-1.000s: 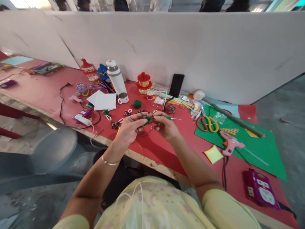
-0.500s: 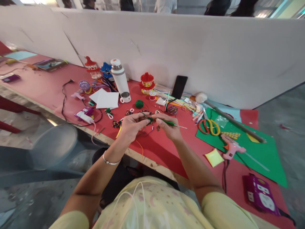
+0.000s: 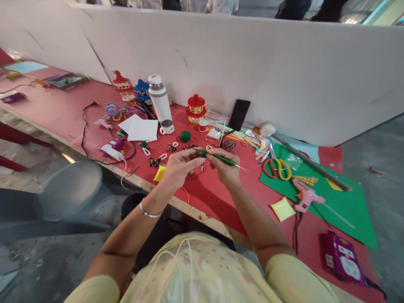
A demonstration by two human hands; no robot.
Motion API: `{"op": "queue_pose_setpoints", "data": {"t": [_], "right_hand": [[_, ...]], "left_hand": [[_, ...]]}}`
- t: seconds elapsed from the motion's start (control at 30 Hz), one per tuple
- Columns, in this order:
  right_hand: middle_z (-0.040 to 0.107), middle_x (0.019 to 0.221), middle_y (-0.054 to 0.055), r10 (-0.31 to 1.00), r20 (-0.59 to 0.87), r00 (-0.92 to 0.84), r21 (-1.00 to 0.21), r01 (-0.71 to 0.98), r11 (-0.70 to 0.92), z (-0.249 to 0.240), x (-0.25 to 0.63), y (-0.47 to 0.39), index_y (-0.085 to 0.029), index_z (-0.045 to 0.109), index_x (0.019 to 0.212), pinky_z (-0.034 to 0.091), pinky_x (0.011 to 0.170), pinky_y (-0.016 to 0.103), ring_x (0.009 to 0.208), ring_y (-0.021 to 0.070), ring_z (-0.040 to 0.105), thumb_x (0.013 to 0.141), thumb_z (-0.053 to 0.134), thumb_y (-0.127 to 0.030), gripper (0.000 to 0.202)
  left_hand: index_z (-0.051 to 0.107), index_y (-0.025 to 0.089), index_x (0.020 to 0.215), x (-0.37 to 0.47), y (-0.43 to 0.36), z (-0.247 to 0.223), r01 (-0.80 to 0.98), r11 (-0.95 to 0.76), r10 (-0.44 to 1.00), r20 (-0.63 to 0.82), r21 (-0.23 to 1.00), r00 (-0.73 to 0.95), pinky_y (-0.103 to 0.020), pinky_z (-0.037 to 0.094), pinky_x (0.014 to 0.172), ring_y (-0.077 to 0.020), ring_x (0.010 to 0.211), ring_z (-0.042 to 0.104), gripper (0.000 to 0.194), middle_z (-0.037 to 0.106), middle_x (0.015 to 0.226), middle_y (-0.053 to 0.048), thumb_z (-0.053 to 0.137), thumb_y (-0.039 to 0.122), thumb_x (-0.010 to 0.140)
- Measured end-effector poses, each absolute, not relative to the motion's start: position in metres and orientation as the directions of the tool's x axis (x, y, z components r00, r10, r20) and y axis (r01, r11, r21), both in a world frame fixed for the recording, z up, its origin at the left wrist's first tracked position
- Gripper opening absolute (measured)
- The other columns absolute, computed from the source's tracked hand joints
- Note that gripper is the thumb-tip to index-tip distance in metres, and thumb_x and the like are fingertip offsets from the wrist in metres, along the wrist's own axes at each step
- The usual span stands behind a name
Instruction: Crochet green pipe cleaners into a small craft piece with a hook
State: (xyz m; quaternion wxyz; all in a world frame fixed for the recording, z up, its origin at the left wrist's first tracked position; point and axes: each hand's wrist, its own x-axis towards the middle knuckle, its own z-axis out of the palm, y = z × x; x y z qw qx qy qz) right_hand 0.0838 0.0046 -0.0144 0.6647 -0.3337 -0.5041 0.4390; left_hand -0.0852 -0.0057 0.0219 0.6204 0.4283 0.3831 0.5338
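Partition (image 3: 221, 63), white, biggest item, runs across 12 o'clock, taking the hands as clock centre. Red-topped table (image 3: 252, 185) sits under everything in reach. Grey stool (image 3: 74, 191) off the table's near side, between 8 and 9. Green sheet (image 3: 356, 210) flat on the table, between 3 and 4; stick (image 3: 311, 161) lies across its far part at 3, pale round wad at the upper end. Purple box (image 3: 344, 259) at 4, near the table's right end. White flask (image 3: 161, 103) upright between 10 and 11, steel-lined cup just beside its base. Left hand (image 3: 178, 166): fingers pinched, holding a small green piece, no real gap. Right hand (image 3: 227, 170): also narrow, thumb and fingers around a green-handled tool. Phone (image 3: 239, 114) props against the partition between 1 and 2. Pink glue gun (image 3: 305, 197) on the sheet's near-left part, between 3 and 4. Red-roofed model (image 3: 196, 110) just before 12. The green-handled tool (image 3: 224, 160) points its thin metal end between 3 and 4. Green yarn ball (image 3: 185, 136) at 10, striped one (image 3: 229, 145) at 2. The small green piece (image 3: 203, 154) is at dead centre, between both sets of fingertips; exact stitch detail too small to tell.
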Motion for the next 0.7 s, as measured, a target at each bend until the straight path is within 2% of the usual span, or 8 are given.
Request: {"op": "queue_pose_setpoints", "data": {"t": [0.2,0.37,0.5,0.63,0.7], "right_hand": [[0.082,0.09,0.003,0.846,0.48,0.232,-0.858,-0.074,0.508,-0.013,0.076,-0.001,-0.029,0.086,0.09,0.06,0.064,0.031,0.072,0.0156,0.072,0.082,0.088,-0.036,0.011],[0.081,0.091,0.003,0.817,0.493,0.298,-0.85,-0.033,0.525,-0.018,0.073,-0.003,-0.029,0.086,0.091,0.061,0.07,0.033,0.078,0.0171,0.075,0.085,0.086,-0.033,0.007],[0.08,0.088,0.002,0.842,0.444,0.308,-0.872,-0.069,0.485,-0.02,0.071,-0.003,-0.029,0.085,0.092,0.059,0.065,0.031,0.071,0.0151,0.071,0.083,0.087,-0.035,0.011],[0.077,0.08,-0.002,0.889,0.339,0.308,-0.902,-0.164,0.4,-0.016,0.068,-0.005,-0.027,0.084,0.09,0.05,0.053,0.027,0.055,0.0097,0.061,0.079,0.089,-0.036,0.015],[0.075,0.072,-0.003,0.907,0.291,0.305,-0.906,-0.216,0.363,-0.013,0.067,-0.006,-0.026,0.084,0.09,0.047,0.05,0.026,0.05,0.0088,0.058,0.078,0.09,-0.036,0.016]], "left_hand": [[0.085,0.014,0.105,-0.08,-0.006,0.023,-0.348,0.058,0.996,-0.034,0.936,0.077,-0.019,0.029,0.042,-0.0024,0.048,0.041,0.045,0.071,0.075,-0.001,0.098,0.029,0.064],[0.083,0.018,0.118,-0.079,-0.006,0.018,-0.261,-0.068,0.996,0.082,0.963,0.046,-0.02,0.046,0.052,-0.0056,0.059,0.053,0.054,0.077,0.104,-0.006,0.096,0.037,0.07],[0.076,0.022,0.135,-0.078,-0.005,0.013,-0.171,-0.132,0.989,0.142,0.976,0.042,-0.02,0.047,0.052,-0.0063,0.062,0.055,0.059,0.075,0.118,-0.008,0.086,0.049,0.083],[0.063,0.029,0.151,-0.076,-0.002,0.01,-0.232,-0.163,0.985,0.172,0.959,0.018,-0.02,0.054,0.061,-0.0104,0.079,0.063,0.07,0.071,0.133,-0.008,0.08,0.055,0.089],[0.054,0.034,0.159,-0.076,-0.001,0.01,-0.257,-0.186,0.981,0.192,0.949,-0.001,-0.02,0.054,0.06,-0.0101,0.078,0.064,0.077,0.07,0.136,-0.008,0.08,0.056,0.09]]}}
